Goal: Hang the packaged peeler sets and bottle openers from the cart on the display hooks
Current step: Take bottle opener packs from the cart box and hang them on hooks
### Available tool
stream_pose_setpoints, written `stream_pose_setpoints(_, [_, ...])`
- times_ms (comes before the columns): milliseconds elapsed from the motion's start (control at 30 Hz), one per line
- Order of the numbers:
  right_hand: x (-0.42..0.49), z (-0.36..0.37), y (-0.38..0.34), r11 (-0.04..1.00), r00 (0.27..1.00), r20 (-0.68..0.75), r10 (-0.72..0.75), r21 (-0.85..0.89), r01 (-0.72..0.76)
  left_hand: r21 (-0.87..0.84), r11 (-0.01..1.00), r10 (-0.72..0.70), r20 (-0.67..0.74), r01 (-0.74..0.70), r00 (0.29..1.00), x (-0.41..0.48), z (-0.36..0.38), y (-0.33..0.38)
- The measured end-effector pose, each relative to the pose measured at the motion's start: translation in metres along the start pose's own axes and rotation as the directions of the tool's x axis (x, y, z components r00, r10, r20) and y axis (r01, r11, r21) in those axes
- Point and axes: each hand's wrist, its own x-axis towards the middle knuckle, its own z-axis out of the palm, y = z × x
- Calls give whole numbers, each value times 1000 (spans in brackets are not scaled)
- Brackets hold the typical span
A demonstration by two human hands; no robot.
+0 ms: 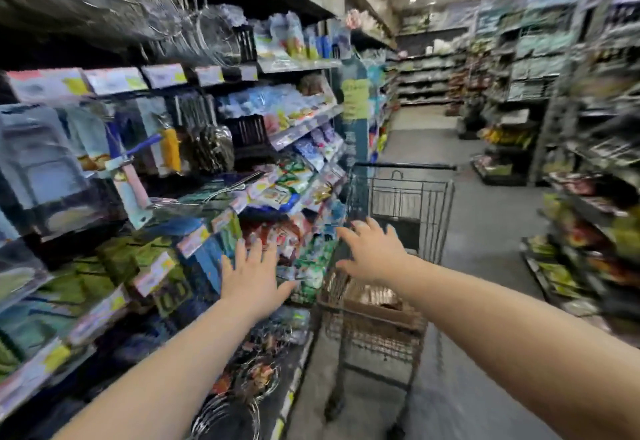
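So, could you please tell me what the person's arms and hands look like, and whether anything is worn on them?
Both the left hand and the right hand are bare, with no gloves. The left forearm and right forearm are bare to the frame edge: no sleeves, watch or bracelet show. The blur is too strong to tell about rings.

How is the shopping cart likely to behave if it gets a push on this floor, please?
The cart would probably roll easily: it stands on small wheels on a smooth floor. Its open wire frame suggests it is fairly light, so it may drift or swivel. The brown load in its basket sits low, so tipping seems unlikely.
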Motion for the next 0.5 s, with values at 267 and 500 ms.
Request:
stream_pose_setpoints(267, [20, 42, 153, 991, 991, 20, 130, -27, -130, -24, 986, 166, 58, -165, 984, 100, 35, 143])
stream_pose_setpoints(500, [60, 74, 254, 988, 987, 50, 150, -36, -148, -52, 984, 175, 141, -169, 974, 168, 73, 224])
